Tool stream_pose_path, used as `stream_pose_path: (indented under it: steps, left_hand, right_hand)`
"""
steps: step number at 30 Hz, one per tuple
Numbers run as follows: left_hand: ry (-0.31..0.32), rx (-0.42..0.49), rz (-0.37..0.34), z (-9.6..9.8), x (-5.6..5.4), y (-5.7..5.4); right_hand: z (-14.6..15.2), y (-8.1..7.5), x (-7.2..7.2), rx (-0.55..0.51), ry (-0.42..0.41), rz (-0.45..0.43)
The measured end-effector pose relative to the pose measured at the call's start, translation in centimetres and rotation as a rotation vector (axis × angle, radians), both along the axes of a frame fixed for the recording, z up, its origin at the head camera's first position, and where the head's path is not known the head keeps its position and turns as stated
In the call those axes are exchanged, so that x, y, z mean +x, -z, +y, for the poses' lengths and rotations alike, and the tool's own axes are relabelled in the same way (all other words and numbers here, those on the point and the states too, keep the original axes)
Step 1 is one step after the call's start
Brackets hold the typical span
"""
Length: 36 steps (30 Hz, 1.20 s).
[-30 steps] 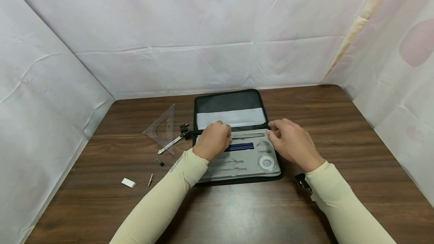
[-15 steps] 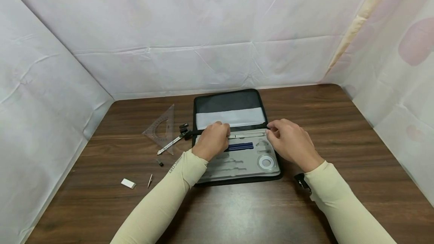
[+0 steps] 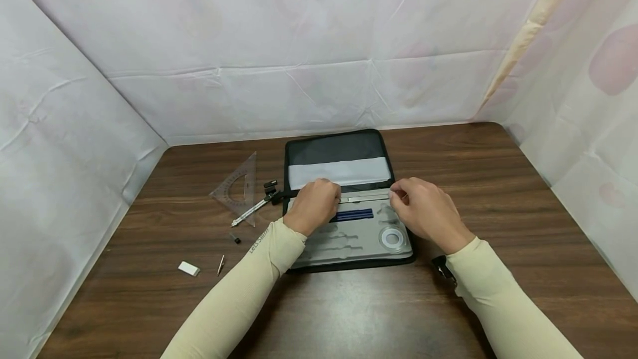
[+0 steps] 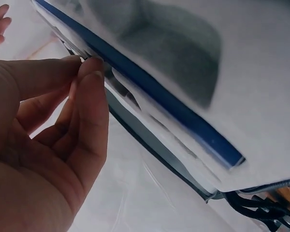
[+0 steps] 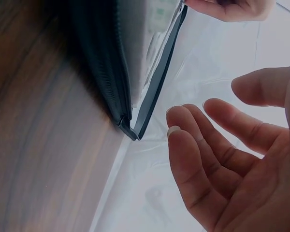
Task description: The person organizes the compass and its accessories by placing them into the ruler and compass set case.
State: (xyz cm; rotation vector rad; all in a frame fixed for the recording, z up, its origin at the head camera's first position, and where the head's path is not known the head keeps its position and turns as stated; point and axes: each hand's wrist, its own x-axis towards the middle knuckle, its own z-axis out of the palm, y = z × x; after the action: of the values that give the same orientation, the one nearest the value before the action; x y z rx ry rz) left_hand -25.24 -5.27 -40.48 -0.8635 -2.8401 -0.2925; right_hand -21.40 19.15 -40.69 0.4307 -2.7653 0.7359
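An open black zip case (image 3: 349,266) lies on the table, its grey moulded tray (image 3: 319,256) toward me. Along the tray's far slot is a long, thin silver tool (image 3: 366,198); its exact kind is hidden. My left hand (image 3: 314,204) pinches the tool's left end between thumb and forefinger. Over the right end is my right hand (image 3: 423,206), thumb and fingers apart in the right wrist view, fingertips close by the case. Several dark blue sticks (image 3: 354,215) sit just below the tool. A round clear piece with a white ring (image 3: 392,239) fills the tray's right corner.
Left of the case lie a clear set square (image 3: 249,181), a silver drawing compass (image 3: 251,212), small black pieces (image 3: 271,185) and a tiny black-ended part (image 3: 236,239). Nearer me are a white block (image 3: 189,268) and a small pointed metal piece (image 3: 221,265). Pale cloth walls (image 3: 299,43) surround the table.
The silver tool shows brighter and straighter in the far slot. My right hand has shifted slightly left toward its end; the left hand stays nearly in place.
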Motion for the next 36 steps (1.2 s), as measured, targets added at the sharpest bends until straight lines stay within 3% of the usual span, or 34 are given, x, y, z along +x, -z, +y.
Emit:
stream_pose_path:
  steps: [7, 19, 26, 36]
  left_hand:
    - [-0.017, -0.042, 0.026, 0.23, 0.05, 0.06]
    - [0.024, -0.1, 0.048, 0.46, 0.19, 0.02]
    - [0.033, -0.077, 0.041, 0.48, 0.34, 0.21]
    - [-0.02, -0.088, 0.018, 0.05, 0.79, -0.45]
  right_hand:
    - [-0.05, 0.02, 0.02, -0.002, -0.015, 0.012]
    - [-0.34, 0.38, 0.08, -0.006, -0.027, 0.023]
    - [-0.5, 0.54, 0.23, 0.004, -0.03, 0.022]
    - [-0.58, 0.67, 0.27, 0.009, -0.044, 0.022]
